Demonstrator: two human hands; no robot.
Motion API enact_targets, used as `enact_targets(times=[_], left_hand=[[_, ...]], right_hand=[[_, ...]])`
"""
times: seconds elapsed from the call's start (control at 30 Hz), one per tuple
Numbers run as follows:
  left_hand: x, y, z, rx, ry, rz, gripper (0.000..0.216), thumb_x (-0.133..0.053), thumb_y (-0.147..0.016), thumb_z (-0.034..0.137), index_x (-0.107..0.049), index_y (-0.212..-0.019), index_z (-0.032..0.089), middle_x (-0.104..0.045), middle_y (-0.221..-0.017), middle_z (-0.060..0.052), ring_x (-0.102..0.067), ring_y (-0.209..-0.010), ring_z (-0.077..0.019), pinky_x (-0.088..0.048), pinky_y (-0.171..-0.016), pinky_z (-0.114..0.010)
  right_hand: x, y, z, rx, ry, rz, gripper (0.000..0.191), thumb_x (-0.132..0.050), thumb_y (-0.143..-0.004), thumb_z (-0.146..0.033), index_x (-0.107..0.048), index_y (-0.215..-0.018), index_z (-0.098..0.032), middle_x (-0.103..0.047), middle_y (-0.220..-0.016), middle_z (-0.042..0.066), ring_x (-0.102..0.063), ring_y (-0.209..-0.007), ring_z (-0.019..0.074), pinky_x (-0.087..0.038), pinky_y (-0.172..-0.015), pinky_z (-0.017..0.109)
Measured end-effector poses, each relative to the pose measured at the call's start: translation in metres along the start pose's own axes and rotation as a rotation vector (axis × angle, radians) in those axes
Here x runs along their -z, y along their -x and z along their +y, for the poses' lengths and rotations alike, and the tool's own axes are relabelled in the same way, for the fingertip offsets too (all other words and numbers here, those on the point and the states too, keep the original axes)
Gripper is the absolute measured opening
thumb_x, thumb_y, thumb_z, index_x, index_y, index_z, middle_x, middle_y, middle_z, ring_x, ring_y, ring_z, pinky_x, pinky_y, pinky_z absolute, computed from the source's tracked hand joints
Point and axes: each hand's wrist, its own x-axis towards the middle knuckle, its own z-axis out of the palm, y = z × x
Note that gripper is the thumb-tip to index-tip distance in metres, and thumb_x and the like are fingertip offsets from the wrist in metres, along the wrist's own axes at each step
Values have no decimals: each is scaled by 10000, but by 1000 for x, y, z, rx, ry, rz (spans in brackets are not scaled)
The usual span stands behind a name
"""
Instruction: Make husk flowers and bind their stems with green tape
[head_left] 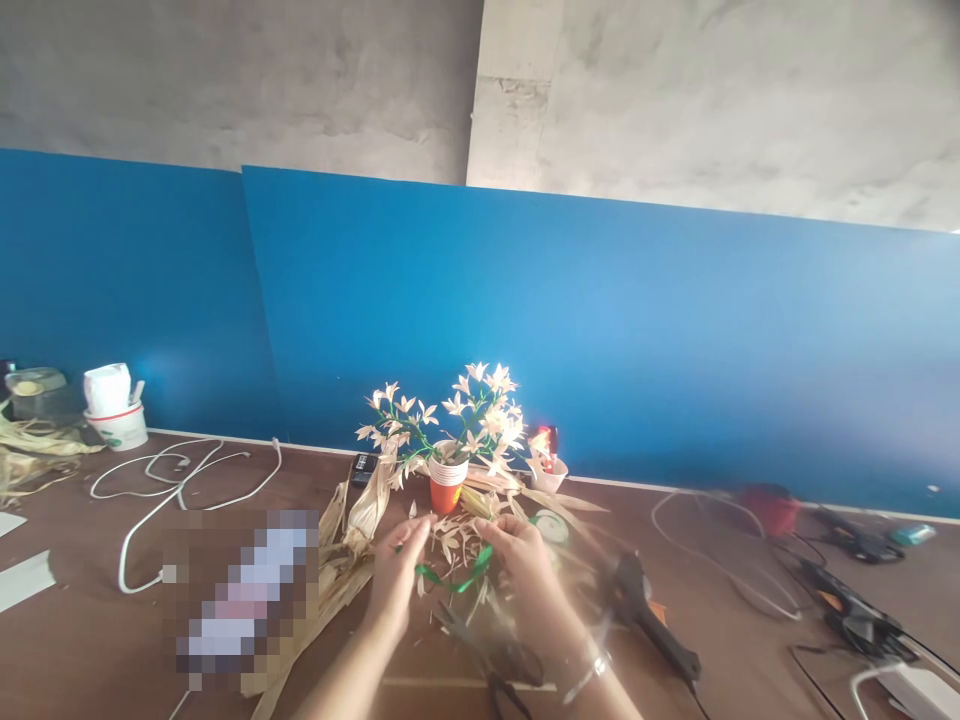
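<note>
My left hand (pixel 395 578) is closed in a pinch, its fingertips just in front of a red and white paper cup (pixel 445 492). Opposite it, my right hand (pixel 519 552) also pinches, with a bracelet on that wrist. A thin green tape (pixel 474 572) hangs in a loop between both hands; whatever else the fingertips hold is too small to make out. Pale husk flowers (pixel 495 415) on green stems stand in the cup. Loose husk pieces (pixel 451 545) lie between my hands. Below them are blurred scissors (pixel 517 665) with dark handles.
Dry corn husks (pixel 367 510) lie left of the cup. A black glue gun (pixel 651 615) rests to the right, with more dark tools (pixel 851 610) beyond. White cables (pixel 180 485) and a white tub (pixel 118 425) are at left. A blue partition (pixel 585 320) backs the table.
</note>
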Motion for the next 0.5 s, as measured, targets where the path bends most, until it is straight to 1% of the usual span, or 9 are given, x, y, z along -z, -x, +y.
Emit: enact_targets(times=[0.03,0.07,0.1,0.13,0.2,0.27,0.37,0.43,0.5], left_hand=[[3,-3,1,32,58,16,308,-729,-620,441,-744,-784,181,-591,-538,30,-465,-533,-108,-345,-527,-204],[6,-5,3,68,97,-19,297,-742,-593,431,-738,-733,170,-485,-428,63,-374,-450,-80,-284,-471,-192],[8,-4,4,139,106,-129,279,-755,-574,403,-736,-702,156,-435,-392,75,-321,-418,-64,-247,-447,-187],[10,-2,5,223,97,-266,261,-772,-550,368,-736,-679,144,-447,-395,69,-307,-410,-54,-229,-437,-185],[11,7,7,394,61,-532,226,-805,-500,314,-724,-617,138,-601,-518,4,-373,-427,-57,-248,-434,-191],[11,16,8,489,-8,-749,232,-828,-471,323,-717,-579,149,-639,-546,-23,-427,-436,-80,-258,-425,-203],[9,23,9,536,-115,-1008,285,-826,-485,402,-746,-618,163,-596,-500,-9,-402,-413,-89,-241,-396,-214],[10,21,8,526,-111,-1090,356,-806,-505,479,-764,-674,168,-578,-505,-3,-388,-411,-87,-243,-385,-211],[11,17,6,504,-65,-1122,446,-784,-514,547,-773,-736,161,-578,-535,-8,-393,-418,-81,-259,-383,-204]], right_hand=[[1,-4,1,-8,79,-16,362,-624,-704,-517,-525,-610,-181,-436,-479,-59,-352,-424,81,-252,-408,219],[1,-8,3,-13,169,-37,358,-607,-714,-509,-512,-595,-185,-422,-467,-62,-350,-418,81,-255,-407,219],[1,-14,4,-18,235,-55,347,-608,-710,-486,-500,-571,-187,-408,-454,-65,-347,-415,80,-257,-408,219],[0,-20,5,-20,280,-67,341,-621,-698,-459,-486,-539,-189,-395,-441,-68,-340,-412,78,-254,-407,219],[-4,-32,6,-23,362,-86,355,-654,-662,-410,-455,-462,-194,-364,-406,-71,-321,-403,75,-245,-410,222],[-8,-42,6,-24,461,-101,391,-686,-622,-368,-418,-390,-202,-341,-372,-69,-307,-391,77,-243,-414,229],[-13,-48,4,-23,610,-94,396,-697,-596,-314,-416,-337,-207,-390,-354,-41,-366,-389,103,-275,-431,245],[-13,-47,4,-7,686,-57,330,-660,-644,-316,-501,-380,-199,-500,-415,5,-466,-443,139,-313,-466,254],[-12,-43,5,29,736,-4,216,-590,-716,-303,-629,-537,-189,-627,-576,54,-565,-573,176,-345,-524,257]])
